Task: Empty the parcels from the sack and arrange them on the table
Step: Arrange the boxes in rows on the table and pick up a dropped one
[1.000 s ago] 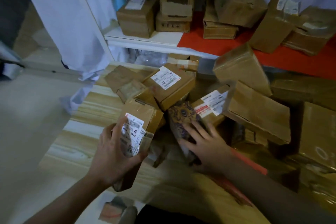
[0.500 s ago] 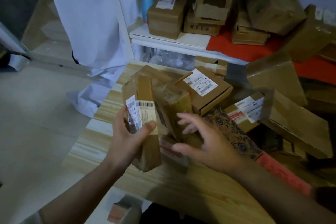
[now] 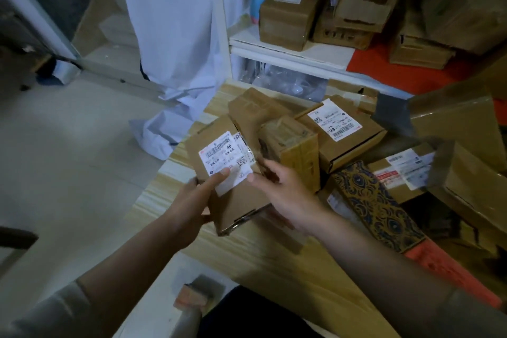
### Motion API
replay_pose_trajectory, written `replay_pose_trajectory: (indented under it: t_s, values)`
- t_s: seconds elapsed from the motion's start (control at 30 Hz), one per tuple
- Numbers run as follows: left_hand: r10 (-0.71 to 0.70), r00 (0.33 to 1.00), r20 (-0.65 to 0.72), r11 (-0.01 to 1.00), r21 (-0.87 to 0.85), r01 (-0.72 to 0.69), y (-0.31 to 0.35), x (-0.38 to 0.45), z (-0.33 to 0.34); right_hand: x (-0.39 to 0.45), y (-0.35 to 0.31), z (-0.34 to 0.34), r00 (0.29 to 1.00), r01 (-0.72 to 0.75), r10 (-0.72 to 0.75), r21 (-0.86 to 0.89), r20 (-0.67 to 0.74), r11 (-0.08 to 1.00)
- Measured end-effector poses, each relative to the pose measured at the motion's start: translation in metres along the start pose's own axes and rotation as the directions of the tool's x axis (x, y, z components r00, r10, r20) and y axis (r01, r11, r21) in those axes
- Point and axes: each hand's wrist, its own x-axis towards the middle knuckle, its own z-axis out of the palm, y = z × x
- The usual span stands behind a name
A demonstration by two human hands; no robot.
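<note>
A small cardboard parcel (image 3: 236,200) with a white shipping label sits tilted above the wooden table (image 3: 274,263), label facing up. My left hand (image 3: 192,200) grips its left side, thumb pressed on the label. My right hand (image 3: 285,189) holds its right edge with curled fingers. Just behind it stands a taped brown parcel (image 3: 296,145), and a labelled flat box (image 3: 348,134) lies beyond that. A dark patterned parcel (image 3: 375,200) lies to the right. No sack is clearly in view.
More cardboard boxes (image 3: 466,167) crowd the table's right side. A white shelf (image 3: 288,49) behind carries stacked boxes on a red cloth (image 3: 406,74). White fabric (image 3: 170,49) hangs at the left above a pale floor (image 3: 68,145). A small brown block (image 3: 194,293) lies below the table edge.
The labelled parcel has been turned from upright to lying tilted with its label up. My right hand has moved in from the parcels behind and taken its right edge.
</note>
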Motion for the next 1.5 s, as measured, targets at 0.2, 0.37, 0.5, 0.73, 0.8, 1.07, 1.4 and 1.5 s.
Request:
replay_pose_trajectory:
  t_s: [0.2, 0.37, 0.5, 0.73, 0.8, 1.07, 1.4, 1.5]
  values:
    - [-0.190, 0.978, -0.081, 0.975, -0.132, 0.179, -0.040, 0.009, -0.009, -0.001, 0.022, 0.005, 0.990, -0.119, 0.135, -0.244, 0.050, 0.962]
    - [-0.151, 0.954, -0.261, 0.985, 0.048, 0.169, -0.057, 0.028, -0.046, 0.000, 0.028, 0.002, 0.996, 0.055, -0.083, -0.484, -0.036, 0.873]
    - [-0.187, 0.936, -0.297, 0.971, 0.087, 0.222, -0.064, 0.051, -0.076, 0.005, 0.025, -0.010, 0.930, 0.253, -0.357, -0.549, -0.090, 0.797]
    - [0.003, 0.916, -0.402, 0.832, 0.508, 0.221, -0.049, 0.111, -0.094, 0.043, -0.012, -0.026, 0.786, 0.225, -0.598, -0.829, -0.157, 0.513]
    - [0.111, 0.915, -0.387, 0.747, 0.640, 0.180, -0.034, 0.132, -0.094, 0.062, -0.031, -0.022, 0.834, 0.155, -0.529, -0.854, -0.157, 0.497]
    - [0.523, 0.832, 0.184, 0.239, 0.906, -0.350, 0.063, 0.192, -0.053, 0.171, -0.071, -0.020, 0.963, -0.186, -0.126, -0.925, -0.238, 0.332]
    - [0.211, 0.629, 0.748, -0.652, 0.587, -0.480, 0.123, 0.266, 0.037, 0.197, -0.060, -0.031, 0.967, -0.226, 0.154, -0.960, -0.201, 0.167]
    - [0.148, 0.608, 0.780, -0.682, 0.526, -0.508, 0.125, 0.274, 0.048, 0.189, -0.056, -0.037, 0.944, -0.247, 0.254, -0.961, -0.210, 0.125]
